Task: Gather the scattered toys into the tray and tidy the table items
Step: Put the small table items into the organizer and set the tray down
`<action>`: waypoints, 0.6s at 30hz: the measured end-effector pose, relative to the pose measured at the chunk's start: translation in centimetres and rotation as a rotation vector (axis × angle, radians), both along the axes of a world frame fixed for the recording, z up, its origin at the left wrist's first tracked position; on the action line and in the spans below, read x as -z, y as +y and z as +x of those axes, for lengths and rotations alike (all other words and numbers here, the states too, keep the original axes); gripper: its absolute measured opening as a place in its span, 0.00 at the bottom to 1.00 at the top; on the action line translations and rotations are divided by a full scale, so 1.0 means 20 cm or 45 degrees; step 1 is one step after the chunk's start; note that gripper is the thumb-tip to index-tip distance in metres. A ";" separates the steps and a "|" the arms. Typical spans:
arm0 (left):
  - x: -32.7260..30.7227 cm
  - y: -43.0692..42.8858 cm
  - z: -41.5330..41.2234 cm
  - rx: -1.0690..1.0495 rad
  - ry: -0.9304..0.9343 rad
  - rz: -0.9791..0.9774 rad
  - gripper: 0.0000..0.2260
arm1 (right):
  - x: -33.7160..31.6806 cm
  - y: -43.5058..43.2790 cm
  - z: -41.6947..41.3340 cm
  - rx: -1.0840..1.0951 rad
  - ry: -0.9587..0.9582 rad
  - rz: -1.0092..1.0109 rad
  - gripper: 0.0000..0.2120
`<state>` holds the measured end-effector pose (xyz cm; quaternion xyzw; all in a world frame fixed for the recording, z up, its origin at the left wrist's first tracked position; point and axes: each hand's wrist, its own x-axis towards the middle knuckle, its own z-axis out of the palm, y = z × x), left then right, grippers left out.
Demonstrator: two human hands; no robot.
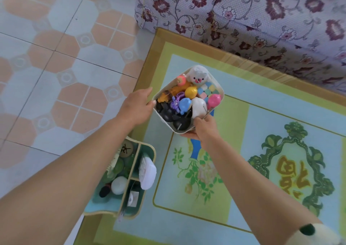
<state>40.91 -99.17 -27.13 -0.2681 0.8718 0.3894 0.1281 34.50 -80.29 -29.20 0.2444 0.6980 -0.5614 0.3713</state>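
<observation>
In the head view, the tray (217,87) is full of toys (187,102) and is held over the far left corner of the table (280,117), near the sofa (262,19). It sits like a diamond: one corner points far, toward the sofa, and one corner points near, toward the person.

The right hand (204,130) is clamped on that near corner, with the thumb over the rim and the fingers under the base. The left hand (136,106) is half open and only touches the left corner with its fingertips; it does not grip. So the two hands are apart, one on each of two neighbouring corners.

I cannot tell if the tray rests on the table or is lifted a little. An organizer box (129,184) stands near, at the left table edge, well apart from the tray. I judge the gathering is almost done, and the right hand carries the weight for the next placing.
</observation>
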 end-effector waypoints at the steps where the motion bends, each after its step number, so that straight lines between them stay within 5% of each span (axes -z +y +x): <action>1: 0.00 -0.02 0.00 0.013 -0.029 -0.008 0.21 | -0.01 -0.01 0.00 -0.067 0.024 -0.005 0.17; 4: 0.02 -0.06 0.04 0.080 -0.062 -0.040 0.07 | -0.04 -0.07 -0.02 -0.253 0.070 0.010 0.17; 9: 0.06 -0.16 0.14 0.043 -0.114 -0.109 0.04 | -0.01 -0.16 -0.01 -0.494 0.103 0.080 0.16; 14: 0.10 -0.25 0.22 0.005 -0.189 -0.158 0.13 | 0.05 -0.26 0.04 -0.623 0.074 0.111 0.14; 18: 0.13 -0.27 0.27 -0.003 -0.235 -0.125 0.11 | 0.09 -0.30 0.06 -0.685 0.049 0.143 0.13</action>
